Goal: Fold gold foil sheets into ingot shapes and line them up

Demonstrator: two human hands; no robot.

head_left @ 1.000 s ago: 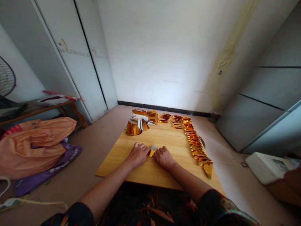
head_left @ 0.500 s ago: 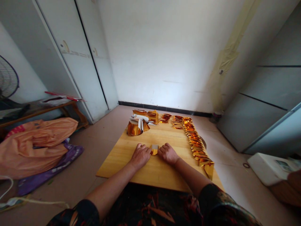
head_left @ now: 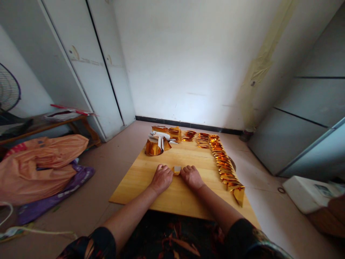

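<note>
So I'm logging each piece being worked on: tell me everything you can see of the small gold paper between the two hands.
The small gold paper looks like shiny foil, gold with a pale, whitish face on top, folded into a small compact shape. It lies low on the wooden board, near its middle. The left hand and right hand press in on it from either side, fingertips touching its edges and hiding part of it. Its fold lines are too small to make out.

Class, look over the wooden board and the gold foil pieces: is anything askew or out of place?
One thing: the nearest piece in the row of folded gold foil pieces hangs over the wooden board at its right edge. The rest lie in line.
</note>
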